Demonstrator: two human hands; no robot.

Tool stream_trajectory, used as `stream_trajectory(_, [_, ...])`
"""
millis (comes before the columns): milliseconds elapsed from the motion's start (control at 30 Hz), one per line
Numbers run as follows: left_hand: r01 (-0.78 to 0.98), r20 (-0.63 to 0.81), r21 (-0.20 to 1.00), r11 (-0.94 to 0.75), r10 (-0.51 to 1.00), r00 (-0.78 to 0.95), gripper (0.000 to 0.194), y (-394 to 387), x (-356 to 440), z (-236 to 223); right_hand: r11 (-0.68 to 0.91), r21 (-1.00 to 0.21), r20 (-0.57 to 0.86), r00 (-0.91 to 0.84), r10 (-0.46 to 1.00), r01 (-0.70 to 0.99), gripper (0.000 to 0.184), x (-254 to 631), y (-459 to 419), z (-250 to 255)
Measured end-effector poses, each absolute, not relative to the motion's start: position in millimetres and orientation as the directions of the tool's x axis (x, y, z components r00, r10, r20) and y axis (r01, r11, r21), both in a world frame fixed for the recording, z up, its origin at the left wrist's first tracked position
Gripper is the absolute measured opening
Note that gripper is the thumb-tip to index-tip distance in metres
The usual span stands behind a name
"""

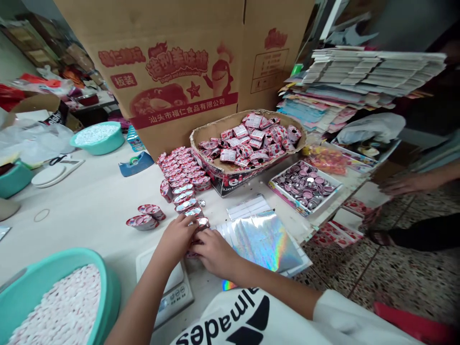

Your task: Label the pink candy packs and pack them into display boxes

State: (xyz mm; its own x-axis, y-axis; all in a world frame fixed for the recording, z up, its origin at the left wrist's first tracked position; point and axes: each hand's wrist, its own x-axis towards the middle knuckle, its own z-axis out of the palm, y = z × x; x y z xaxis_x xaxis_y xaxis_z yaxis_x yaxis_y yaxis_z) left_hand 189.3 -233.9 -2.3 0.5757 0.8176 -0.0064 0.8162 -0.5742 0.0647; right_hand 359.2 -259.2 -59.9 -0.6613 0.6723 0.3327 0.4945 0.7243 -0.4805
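My left hand and my right hand meet at the near end of a row of small red-and-pink oval cartons. Their fingers are closed around the last oval carton, mostly hidden beneath them. Silver foil covers the tops of the cartons in this row. To the left stand two more oval cartons, touching each other. A holographic sticker sheet lies right of my hands. Under my left forearm is a white digital scale.
A teal basin of white candies sits front left. Cartons fill a cut-down cardboard tray, beside a box of metallic pink lids. Behind stands a big cardboard box. Another person's hand is at right.
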Motion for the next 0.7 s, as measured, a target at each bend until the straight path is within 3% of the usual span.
stream_trajectory(200, [0.796,0.018,0.151,-0.586,0.807,0.590,0.057,-226.5,201.0,-4.1,0.744,-0.496,0.403,-0.640,0.654,0.448,0.021,361.8,-261.6,-73.8])
stream_trajectory(300, [0.832,0.029,0.204,-0.515,0.853,0.521,0.047,-233.7,201.5,-4.0,0.750,-0.517,0.442,-0.622,0.647,0.412,0.020,362.5,-260.4,-78.6])
stream_trajectory(433, [0.816,0.241,0.445,-0.369,0.927,0.287,0.034,-261.8,192.2,-4.5,0.734,-0.605,0.482,-0.592,0.646,0.309,0.026,368.0,-248.0,-81.3])
stream_trajectory(500, [0.788,0.278,0.526,-0.320,0.940,0.196,0.031,-277.4,185.6,-9.1,0.752,-0.584,0.489,-0.608,0.626,0.305,0.032,371.8,-240.2,-81.0])
stream_trajectory(633, [0.793,0.144,0.533,-0.295,0.955,0.259,0.030,-291.7,174.7,-28.5,0.800,-0.451,0.478,-0.651,0.590,0.395,0.034,375.2,-234.7,-76.6])
stream_trajectory(700, [0.812,0.152,0.499,-0.302,0.953,0.261,0.029,-290.1,171.1,-38.2,0.781,-0.419,0.478,-0.618,0.624,0.463,0.037,376.4,-237.4,-73.2])
